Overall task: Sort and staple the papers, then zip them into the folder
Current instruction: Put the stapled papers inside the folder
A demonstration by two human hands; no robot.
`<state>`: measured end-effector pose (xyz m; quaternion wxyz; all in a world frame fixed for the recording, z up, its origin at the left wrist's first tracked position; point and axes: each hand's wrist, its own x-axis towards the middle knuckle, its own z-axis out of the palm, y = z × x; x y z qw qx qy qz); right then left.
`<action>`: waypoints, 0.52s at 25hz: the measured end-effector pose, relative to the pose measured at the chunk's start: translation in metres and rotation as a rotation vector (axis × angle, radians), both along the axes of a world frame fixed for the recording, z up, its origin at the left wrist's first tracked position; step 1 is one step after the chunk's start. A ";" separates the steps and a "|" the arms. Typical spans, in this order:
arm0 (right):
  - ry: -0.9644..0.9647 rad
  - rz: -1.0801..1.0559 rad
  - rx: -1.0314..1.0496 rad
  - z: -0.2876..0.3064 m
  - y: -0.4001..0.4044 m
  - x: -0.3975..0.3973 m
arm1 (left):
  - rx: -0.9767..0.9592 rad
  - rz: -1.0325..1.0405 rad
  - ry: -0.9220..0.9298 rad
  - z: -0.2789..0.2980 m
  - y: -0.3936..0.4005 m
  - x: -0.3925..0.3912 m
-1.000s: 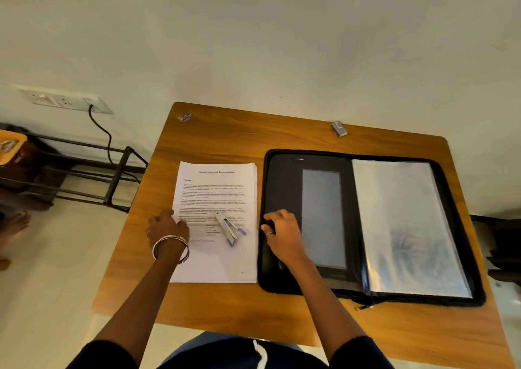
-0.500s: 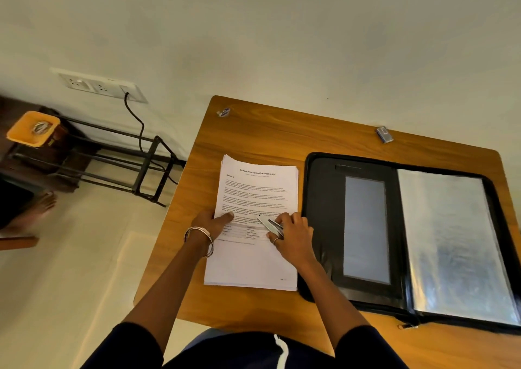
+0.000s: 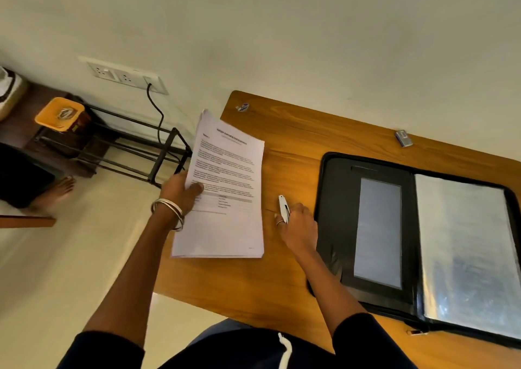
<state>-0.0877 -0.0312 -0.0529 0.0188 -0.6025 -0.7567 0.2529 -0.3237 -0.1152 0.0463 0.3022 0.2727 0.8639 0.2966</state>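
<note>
My left hand [image 3: 183,191] grips a stack of printed papers [image 3: 225,196] by its left edge, thumb on top, and holds it lifted over the left end of the wooden table [image 3: 296,149]. Its far corner hangs past the table edge. My right hand [image 3: 297,225] holds a small white stapler [image 3: 284,208] against the tabletop, between the papers and the folder. The black zip folder [image 3: 338,199] lies open on the right with a grey pocket panel [image 3: 377,233] and clear plastic sleeves [image 3: 465,256].
A small silver staple box [image 3: 403,138] sits near the table's far edge, and a small sticker-like item [image 3: 243,107] lies at the far left corner. A black metal rack [image 3: 135,149], a yellow-lidded container [image 3: 59,114] and a wall socket with cable [image 3: 127,77] stand left of the table.
My left hand has lifted the paper stack off the table and swung it left. My right hand took the stapler off the papers and moved it onto the bare table beside the folder.
</note>
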 end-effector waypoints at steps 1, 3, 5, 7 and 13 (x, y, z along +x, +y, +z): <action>-0.061 0.052 0.002 -0.001 -0.004 -0.005 | 0.016 0.008 0.049 0.010 -0.003 -0.005; -0.174 0.111 0.021 0.000 -0.009 -0.012 | 0.064 0.015 0.116 0.023 -0.009 -0.008; 0.058 -0.015 -0.063 0.017 -0.004 -0.015 | 0.177 0.002 0.083 0.029 -0.015 -0.009; 0.705 -0.243 -0.453 0.051 0.010 -0.018 | 0.323 -0.029 -0.025 0.031 -0.018 -0.004; 1.157 0.053 -0.421 0.117 0.042 -0.024 | 0.748 0.098 0.036 0.028 -0.008 0.029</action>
